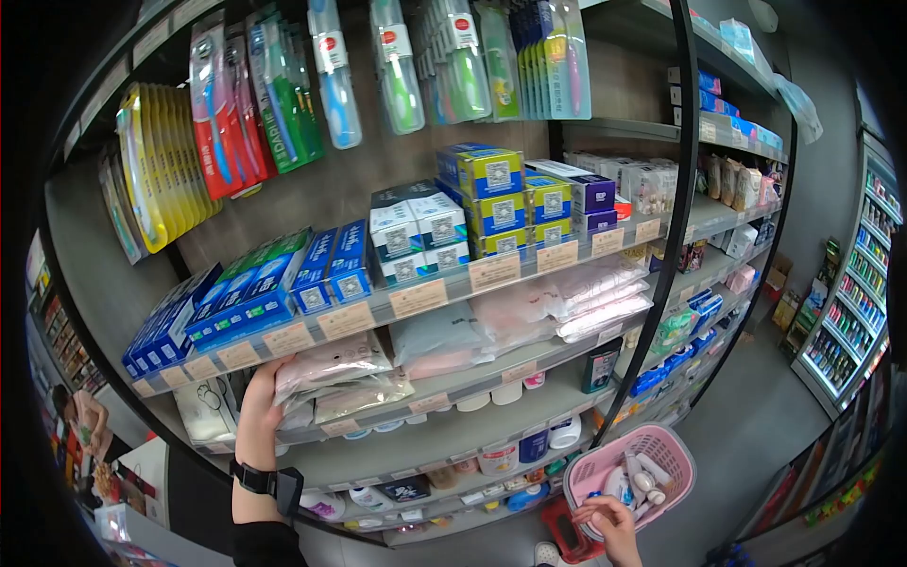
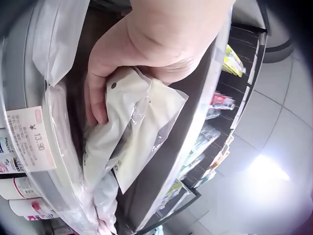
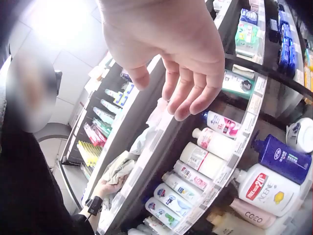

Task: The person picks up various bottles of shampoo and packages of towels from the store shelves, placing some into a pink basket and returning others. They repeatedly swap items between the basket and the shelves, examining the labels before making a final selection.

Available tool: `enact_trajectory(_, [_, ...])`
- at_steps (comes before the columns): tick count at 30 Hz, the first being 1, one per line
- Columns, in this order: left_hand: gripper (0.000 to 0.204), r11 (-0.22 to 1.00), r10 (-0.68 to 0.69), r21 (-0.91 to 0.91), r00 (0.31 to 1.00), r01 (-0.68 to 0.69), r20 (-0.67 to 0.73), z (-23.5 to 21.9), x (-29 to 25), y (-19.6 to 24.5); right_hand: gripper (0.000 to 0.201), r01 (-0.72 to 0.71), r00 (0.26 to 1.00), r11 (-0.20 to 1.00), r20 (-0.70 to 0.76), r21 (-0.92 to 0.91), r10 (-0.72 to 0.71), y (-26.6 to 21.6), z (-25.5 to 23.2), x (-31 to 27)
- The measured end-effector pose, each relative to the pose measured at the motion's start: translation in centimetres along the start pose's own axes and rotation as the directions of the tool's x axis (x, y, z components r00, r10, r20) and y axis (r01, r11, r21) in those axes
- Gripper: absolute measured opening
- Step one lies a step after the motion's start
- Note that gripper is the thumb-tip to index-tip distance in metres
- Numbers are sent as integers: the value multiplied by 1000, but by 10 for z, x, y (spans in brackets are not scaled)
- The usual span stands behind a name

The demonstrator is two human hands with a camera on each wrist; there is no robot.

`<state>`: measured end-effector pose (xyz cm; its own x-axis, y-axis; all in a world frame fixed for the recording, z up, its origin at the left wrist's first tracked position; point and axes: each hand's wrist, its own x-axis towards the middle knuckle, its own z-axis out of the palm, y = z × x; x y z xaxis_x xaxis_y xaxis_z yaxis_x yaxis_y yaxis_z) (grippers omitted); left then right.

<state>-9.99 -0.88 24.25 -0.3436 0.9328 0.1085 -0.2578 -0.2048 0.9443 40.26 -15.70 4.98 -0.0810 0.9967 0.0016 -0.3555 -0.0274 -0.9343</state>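
Left hand (image 1: 262, 386) grips one end of the plastic-wrapped pack (image 1: 333, 361) directly to its right, likely light, soft, slippery, best pinched through the padded middle; right hand (image 3: 176, 49), fingers loosely spread, holds nothing.

The bags (image 1: 335, 361) I hold are shiny, see-through plastic. My sleeve (image 1: 265, 546) is dull cloth. The basket (image 1: 590, 470) is smooth plastic, the price tags (image 1: 494, 272) paper. The dim back board (image 1: 364, 170) might be wood.
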Motion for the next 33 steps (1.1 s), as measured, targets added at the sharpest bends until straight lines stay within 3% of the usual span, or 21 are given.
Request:
enact_trajectory(6, [28, 997, -30, 68, 1000, 30, -2, -20, 39, -20, 23, 104, 992, 994, -72, -23, -106, 11, -40, 21])
enact_trajectory(9, [22, 999, -33, 15, 997, 34, -66, -15, 40, -17, 23, 96, 992, 995, -76, -9, -96, 8, -46, 30])
enact_trajectory(15, [20, 992, -25, -121, 999, 22, -30, -4, 44, -28, 23, 45, 997, 999, -60, -12, -46, 9, -49, 51])
enact_trajectory(17, [19, 1000, -19, -26, 992, 16, -124, -8, 48, -27, 23, 42, 998, 999, -39, -4, -42, 9, -51, 56])
enact_trajectory(18, [23, 993, 45, 115, 994, -34, -102, -7, 47, -26, 23, 43, 999, 999, -26, 2, -43, 10, -52, 59])
enact_trajectory(19, [23, 993, 44, 117, 993, -31, -107, -6, 43, -24, 23, 45, 999, 999, -13, 9, -44, 11, -53, 61])
enact_trajectory(20, [27, 917, 134, 389, 986, -87, -97, 5, 33, -16, 23, 40, 999, 999, -11, 9, -40, 13, -56, 64])
enact_trajectory(21, [31, 765, 215, 630, 975, -131, -59, 11, 27, -14, 23, 37, 999, 999, -13, 6, -37, 14, -59, 66])
enact_trajectory(22, [31, 765, 209, 632, 976, -124, -62, 6, 29, -17, 22, 31, 999, 1000, -17, 2, -31, 16, -63, 68])
enact_trajectory(24, [33, 691, 313, 677, 949, -252, 34, -8, 34, -24, 22, 21, 1000, 1000, -19, -17, -21, 18, -70, 72])
enact_trajectory(25, [35, 651, 300, 723, 953, -233, 37, -13, 34, -25, 22, 18, 1000, 999, -19, -36, -19, 19, -74, 75])
enact_trajectory(29, [44, 714, 280, 677, 959, -177, -44, 0, 29, -25, 22, -12, 999, 1000, -33, -5, 12, 22, -85, 84])
enact_trajectory(30, [45, 688, 249, 718, 964, -107, -95, 3, 28, -21, 22, -6, 999, 1000, -52, -21, 5, 23, -88, 86])
enact_trajectory(32, [49, 728, 291, 658, 956, -192, -43, -7, 28, -24, 23, 15, 990, 990, -134, -141, -35, 26, -97, 93])
enact_trajectory(33, [51, 646, 342, 740, 938, -188, -61, -7, 23, -23, 23, -2, 987, 988, -161, -153, -23, 34, -113, 94])
